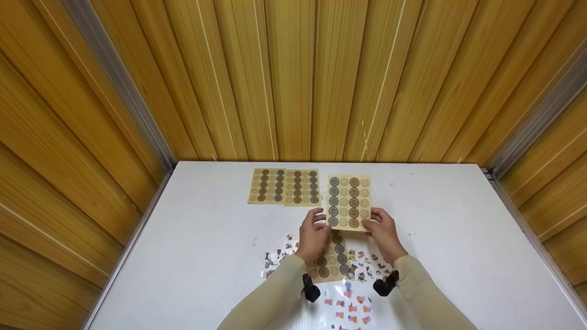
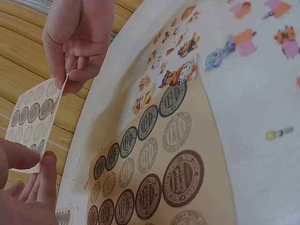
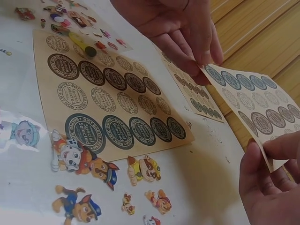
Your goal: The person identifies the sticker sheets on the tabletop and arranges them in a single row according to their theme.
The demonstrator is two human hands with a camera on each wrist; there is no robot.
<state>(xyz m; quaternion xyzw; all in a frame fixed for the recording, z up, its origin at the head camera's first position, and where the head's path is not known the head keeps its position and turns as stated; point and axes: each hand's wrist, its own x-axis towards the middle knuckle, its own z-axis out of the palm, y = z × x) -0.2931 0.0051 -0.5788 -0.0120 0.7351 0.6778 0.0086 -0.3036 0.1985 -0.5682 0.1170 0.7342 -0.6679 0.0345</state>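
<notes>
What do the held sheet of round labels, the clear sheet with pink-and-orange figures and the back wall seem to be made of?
Held sheet: probably matte kraft-type paper; it is tan, thin and shineless.
Clear sheet: likely glossy plastic film, being see-through with white glare.
Back wall: smooth-looking, wood-look panels with grain lines; real timber or printed imitation, I cannot tell.

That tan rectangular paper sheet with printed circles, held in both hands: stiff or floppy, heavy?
The tan rectangular paper sheet is probably light: the left hand and right hand pinch it near its edges. Likely semi-stiff, spanning them nearly flat. Its thin edge suggests it could bend.
</notes>
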